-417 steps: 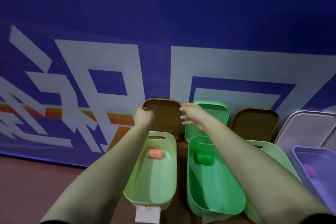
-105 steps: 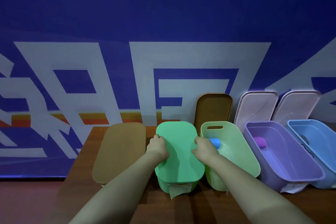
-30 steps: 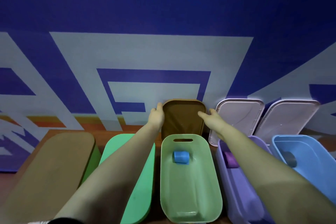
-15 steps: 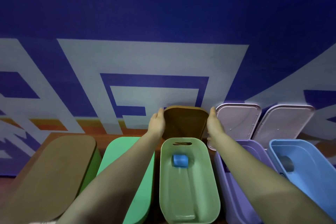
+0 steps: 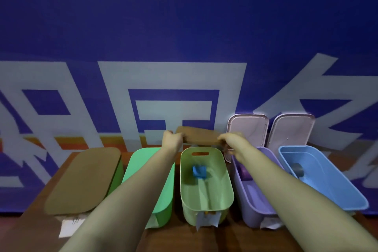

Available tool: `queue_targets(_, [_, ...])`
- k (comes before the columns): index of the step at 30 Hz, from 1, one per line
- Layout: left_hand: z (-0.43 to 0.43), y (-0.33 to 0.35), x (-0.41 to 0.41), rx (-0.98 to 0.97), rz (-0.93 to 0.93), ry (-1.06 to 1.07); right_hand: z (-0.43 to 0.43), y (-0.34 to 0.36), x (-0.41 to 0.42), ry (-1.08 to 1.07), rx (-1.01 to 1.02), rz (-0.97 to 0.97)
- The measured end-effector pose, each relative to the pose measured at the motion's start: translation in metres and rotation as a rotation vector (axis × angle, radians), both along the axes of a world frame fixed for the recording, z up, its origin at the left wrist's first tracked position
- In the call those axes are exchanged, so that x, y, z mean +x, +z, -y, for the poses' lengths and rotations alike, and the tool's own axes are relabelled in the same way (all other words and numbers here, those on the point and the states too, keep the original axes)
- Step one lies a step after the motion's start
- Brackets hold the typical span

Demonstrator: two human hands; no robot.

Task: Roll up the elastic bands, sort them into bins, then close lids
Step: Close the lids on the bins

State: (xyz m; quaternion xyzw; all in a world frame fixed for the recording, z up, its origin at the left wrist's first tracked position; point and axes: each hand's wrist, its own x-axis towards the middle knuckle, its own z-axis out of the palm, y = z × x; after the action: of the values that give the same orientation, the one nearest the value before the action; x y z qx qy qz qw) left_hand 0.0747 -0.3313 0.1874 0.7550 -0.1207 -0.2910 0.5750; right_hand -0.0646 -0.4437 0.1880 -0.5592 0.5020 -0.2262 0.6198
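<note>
A brown lid (image 5: 199,138) was held above the far end of the open light green bin (image 5: 216,196). Its left end was gripped by the left hand (image 5: 172,139) and its right end by the right hand (image 5: 230,141), fingers curled round the edges. A rolled blue band (image 5: 199,171) lay inside the bin. The lid would best be kept level, lined up with the rim all round, then pressed down evenly. Half a second earlier it had been propped upright against the wall; it was now lifted clear and tipped nearly flat. To the right, the purple bin (image 5: 253,206) and blue bin (image 5: 331,188) stood open
</note>
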Motion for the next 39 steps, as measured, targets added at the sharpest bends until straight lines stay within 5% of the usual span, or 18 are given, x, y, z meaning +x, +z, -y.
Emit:
queue_targets(8, [-0.045,-0.042,-0.032,-0.076,-0.215,-0.033,-0.035,-0.045,-0.051,0.102,0.049,-0.002])
queue_targets(21, [-0.078,-0.093,-0.068,0.146,-0.031,-0.225,-0.067,-0.094,-0.081,0.087,0.053,0.021])
queue_targets(39, [-0.080,-0.110,-0.077,0.211,-0.007,-0.252,-0.067,-0.109,-0.087,0.169,0.081,0.018])
